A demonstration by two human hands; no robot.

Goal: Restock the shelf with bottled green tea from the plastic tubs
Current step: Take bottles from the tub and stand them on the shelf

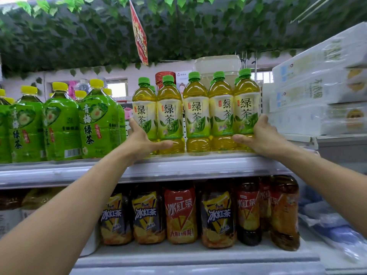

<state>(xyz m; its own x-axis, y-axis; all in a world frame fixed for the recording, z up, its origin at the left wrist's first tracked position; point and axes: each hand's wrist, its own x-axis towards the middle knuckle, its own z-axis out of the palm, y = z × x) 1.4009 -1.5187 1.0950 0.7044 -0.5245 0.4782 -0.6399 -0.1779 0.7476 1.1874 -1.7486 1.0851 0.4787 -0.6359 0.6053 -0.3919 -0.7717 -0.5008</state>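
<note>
bottles of green tea [195,114] with green caps stand five across at the front edge of the upper shelf [198,165], with more green caps showing just behind them, so this row looks largely filled. the person's left hand [142,140] is spread wide, its fingers reaching up along the outer side of the leftmost bottle and its thumb lying across the lower front of the first two. the right hand [262,135] mirrors it, fingers flat against the far side of the rightmost bottle and thumb stretched along its base. neither hand wraps round a single bottle; both seem to press the group from its ends. the step in hand appears to be squaring up and closing the row rather than placing a new bottle. the plastic tubs are not in view, so how much stock is left cannot be told. the next move likely calls for an even inward squeeze and a gentle push toward the back, keeping the bottles upright and labels forward, without knocking the larger green bottles [61,124] just to the left or the white boxes [317,86] stacked close on the right. iced tea bottles [180,213] fill the lower shelf.
</note>
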